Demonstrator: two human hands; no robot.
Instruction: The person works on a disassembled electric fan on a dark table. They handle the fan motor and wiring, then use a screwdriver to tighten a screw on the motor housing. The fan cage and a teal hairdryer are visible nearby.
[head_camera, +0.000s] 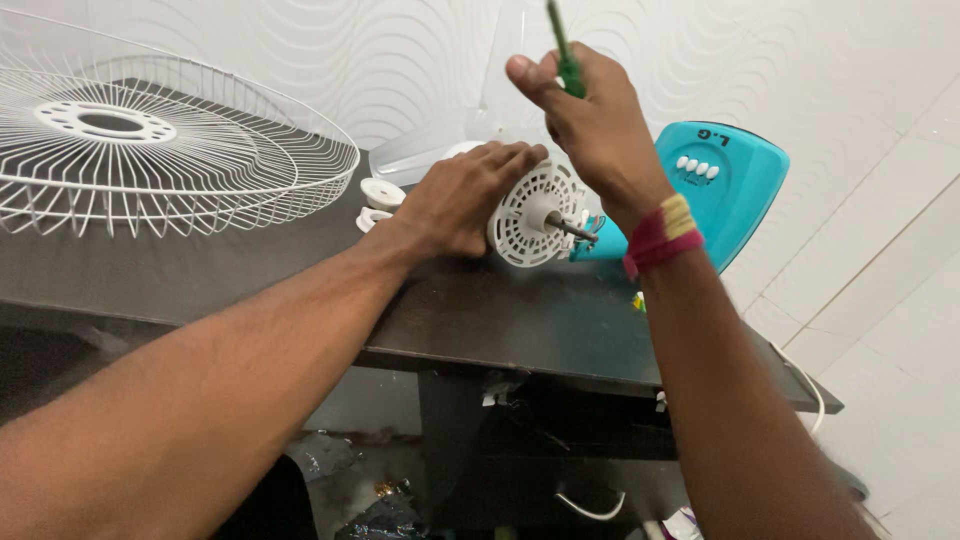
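A white fan motor housing (525, 215) lies on its side on the dark table (480, 320), its metal shaft pointing right. My left hand (465, 195) rests over the housing's back and grips it. My right hand (590, 120) is raised above the motor, closed around a green-handled screwdriver (566, 60) that points upward. A red and yellow thread band circles my right wrist. The teal fan base (735, 190) with white buttons sits just behind the motor.
A white wire fan guard (150, 150) lies at the table's back left. Two small white round plastic parts (380, 200) sit next to my left hand. Translucent fan blades (420, 150) lean against the wall. Debris and a white cord lie under the table.
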